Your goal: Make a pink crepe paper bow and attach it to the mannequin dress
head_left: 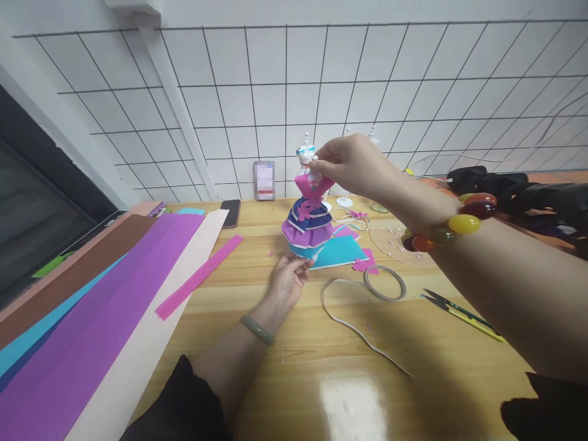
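A small white doll mannequin (305, 157) stands upright in front of me, wearing a layered dress (309, 226) with a pink top, dark blue and purple ruffles and a light blue hem. Pink flowers (305, 212) sit at its waist. From the right, my right hand (344, 160) pinches the mannequin at the neck and shoulder. Below, my left hand (290, 277) has its fingers closed around the bottom, just under the hem; the stand is hidden there. Behind the skirt lies a bright blue sheet (342, 251) with pink flower cut-outs (362, 263).
Long coloured sheets (114, 318) cover the left side, a pink strip (199, 278) beside them. On the right lie a tape roll (384, 283), white cord (353, 327) and yellow-handled thread snips (463, 313). Phones (231, 213) and white stands (344, 201) are near the tiled wall.
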Available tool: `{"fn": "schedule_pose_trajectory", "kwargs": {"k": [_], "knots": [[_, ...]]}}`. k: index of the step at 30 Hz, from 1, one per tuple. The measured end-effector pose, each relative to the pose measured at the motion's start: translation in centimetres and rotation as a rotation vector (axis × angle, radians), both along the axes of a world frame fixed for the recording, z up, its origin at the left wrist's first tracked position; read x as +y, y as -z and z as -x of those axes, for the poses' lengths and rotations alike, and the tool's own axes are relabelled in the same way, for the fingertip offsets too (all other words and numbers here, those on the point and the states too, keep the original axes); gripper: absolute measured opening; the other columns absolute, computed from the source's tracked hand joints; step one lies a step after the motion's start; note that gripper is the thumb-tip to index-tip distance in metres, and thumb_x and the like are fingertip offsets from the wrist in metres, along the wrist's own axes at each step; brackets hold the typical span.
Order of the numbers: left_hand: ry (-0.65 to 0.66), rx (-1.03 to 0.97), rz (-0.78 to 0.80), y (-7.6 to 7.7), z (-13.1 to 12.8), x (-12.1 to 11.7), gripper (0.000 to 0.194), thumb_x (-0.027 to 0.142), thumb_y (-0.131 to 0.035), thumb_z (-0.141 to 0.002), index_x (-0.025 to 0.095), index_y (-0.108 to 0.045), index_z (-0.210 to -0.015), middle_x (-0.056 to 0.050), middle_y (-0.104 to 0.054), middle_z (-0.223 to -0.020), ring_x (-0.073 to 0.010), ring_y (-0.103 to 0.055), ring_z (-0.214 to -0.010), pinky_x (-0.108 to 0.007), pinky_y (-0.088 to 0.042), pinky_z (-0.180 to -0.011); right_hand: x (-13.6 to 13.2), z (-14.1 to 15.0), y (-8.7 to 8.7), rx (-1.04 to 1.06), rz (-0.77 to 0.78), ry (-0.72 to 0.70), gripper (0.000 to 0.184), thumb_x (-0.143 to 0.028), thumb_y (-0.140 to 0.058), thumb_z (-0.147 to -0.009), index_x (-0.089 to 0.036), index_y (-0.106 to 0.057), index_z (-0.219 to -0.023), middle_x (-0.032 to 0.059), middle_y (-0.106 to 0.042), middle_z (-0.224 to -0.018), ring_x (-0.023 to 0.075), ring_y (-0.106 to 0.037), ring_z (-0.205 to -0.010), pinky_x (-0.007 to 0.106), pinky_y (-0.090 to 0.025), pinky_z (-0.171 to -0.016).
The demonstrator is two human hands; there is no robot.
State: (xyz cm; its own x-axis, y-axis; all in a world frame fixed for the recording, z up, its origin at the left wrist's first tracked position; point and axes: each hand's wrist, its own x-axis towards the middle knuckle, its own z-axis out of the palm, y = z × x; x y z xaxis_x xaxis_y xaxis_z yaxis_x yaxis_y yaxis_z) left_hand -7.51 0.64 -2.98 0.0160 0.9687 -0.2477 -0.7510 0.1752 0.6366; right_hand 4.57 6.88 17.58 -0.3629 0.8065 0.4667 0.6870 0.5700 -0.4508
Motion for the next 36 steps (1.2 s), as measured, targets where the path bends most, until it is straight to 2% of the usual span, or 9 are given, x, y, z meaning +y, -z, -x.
{"fn": "schedule_pose_trajectory", "kwargs": {"k": [4,8,13,17,22,26,30,36], "knots": [[0.007,0.009,0.003,0.0,-0.1,0.0,0.022,0.006,-0.066,-0.057,0.014,-0.051,-0.070,0.002,-0.060,-0.063,-0.0093,-0.063,-0.064,-0.012,-0.037,-0.046,-0.6,-0.3,-0.1,0.032,0.011,-0.018,0.024,-0.032,-0.057,-0.080,-0.012,-0.064,-0.091,0.0086,-0.068,-0.077,0.0177,-0.060,-0.069,0.035,-0.045,-0.066],[0.024,0.018,0.000,0.0,-0.1,-0.2,0.020,0.005,-0.065,-0.058,0.014,-0.050,-0.067,0.001,-0.061,-0.063,-0.0098,-0.063,-0.065,-0.012,-0.037,-0.046,-0.8,-1.0,0.2,0.060,-0.042,-0.004,0.034,-0.033,-0.059,-0.078,-0.011,-0.061,-0.103,0.0098,-0.068,-0.085,0.0210,-0.061,-0.078,0.038,-0.047,-0.071],[0.054,0.033,0.003,-0.4,-0.2,-0.5,0.015,0.003,-0.062,-0.061,0.013,-0.053,-0.069,-0.003,-0.065,-0.071,-0.0092,-0.062,-0.064,-0.012,-0.039,-0.046,-1.9,-3.9,1.7,0.109,-0.108,0.027,0.038,-0.036,-0.056,-0.079,-0.014,-0.059,-0.109,0.0097,-0.066,-0.096,0.0221,-0.062,-0.085,0.038,-0.049,-0.074],[0.106,0.061,0.022,-0.7,-0.5,-0.9,0.015,0.002,-0.061,-0.063,0.011,-0.057,-0.074,-0.007,-0.066,-0.082,-0.0088,-0.062,-0.065,-0.012,-0.040,-0.046,-3.3,-7.9,4.9,0.142,-0.055,0.116,0.036,-0.038,-0.054,-0.080,-0.018,-0.060,-0.109,0.0097,-0.067,-0.096,0.0224,-0.062,-0.086,0.038,-0.051,-0.074],[0.158,0.125,0.071,-0.9,-1.0,-1.6,0.020,0.004,-0.064,-0.065,0.009,-0.060,-0.084,-0.009,-0.065,-0.087,-0.0068,-0.061,-0.064,-0.010,-0.041,-0.047,-5.4,-12.7,11.1,0.024,0.143,0.195,0.030,-0.041,-0.053,-0.079,-0.020,-0.063,-0.097,0.0083,-0.068,-0.095,0.0229,-0.063,-0.083,0.037,-0.051,-0.070],[0.199,0.264,0.105,-1.4,-1.4,-1.9,0.030,0.008,-0.065,-0.066,0.011,-0.056,-0.094,-0.011,-0.065,-0.093,-0.0083,-0.062,-0.060,-0.013,-0.043,-0.044,-7.9,-14.5,15.2,-0.052,0.282,0.193,0.028,-0.040,-0.048,-0.082,-0.020,-0.063,-0.094,0.0086,-0.067,-0.094,0.0232,-0.062,-0.084,0.036,-0.050,-0.070],[0.262,0.524,0.105,-1.7,-1.9,-2.0,0.032,0.016,-0.067,-0.066,0.013,-0.051,-0.094,-0.009,-0.065,-0.088,-0.0091,-0.058,-0.043,-0.018,-0.041,-0.036,-10.1,-14.6,16.9,-0.125,0.352,0.200,0.026,-0.037,-0.044,-0.084,-0.019,-0.061,-0.093,0.0085,-0.067,-0.090,0.0229,-0.060,-0.083,0.037,-0.047,-0.072],[0.331,0.932,0.035,-1.3,-2.4,-2.5,0.021,0.027,-0.061,-0.070,0.016,-0.050,-0.083,0.003,-0.056,-0.055,-0.0085,-0.046,-0.027,-0.018,-0.026,-0.027,-10.9,-13.5,17.5,-0.213,0.280,0.162,0.023,-0.033,-0.043,-0.085,-0.019,-0.061,-0.087,0.0094,-0.065,-0.084,0.0232,-0.058,-0.078,0.037,-0.044,-0.069]]}}
